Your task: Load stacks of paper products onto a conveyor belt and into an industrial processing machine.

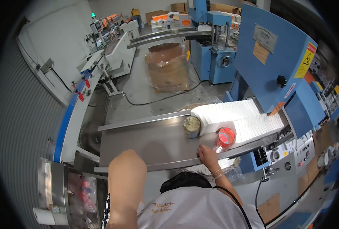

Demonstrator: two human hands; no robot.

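And here's my right hand (207,154) at the near side of the steel tray (146,141), fingers curled in, though whether they pinch anything I can't tell; my left hand is out of sight beyond the left forearm (127,183). Counting: one red-topped clear tub (225,138) just beside the right hand, one yellowish-topped cylindrical container (192,126), two rows of white sheets (259,128)

One grey tin (192,132) and one red container (225,138) are sitting toward four o'clock, near one right hand (207,155). Two rows of white sheets (257,127) are standing toward three, one large cardboard box (168,74) toward twelve. Two red clamps (80,96) are showing between nine and ten.
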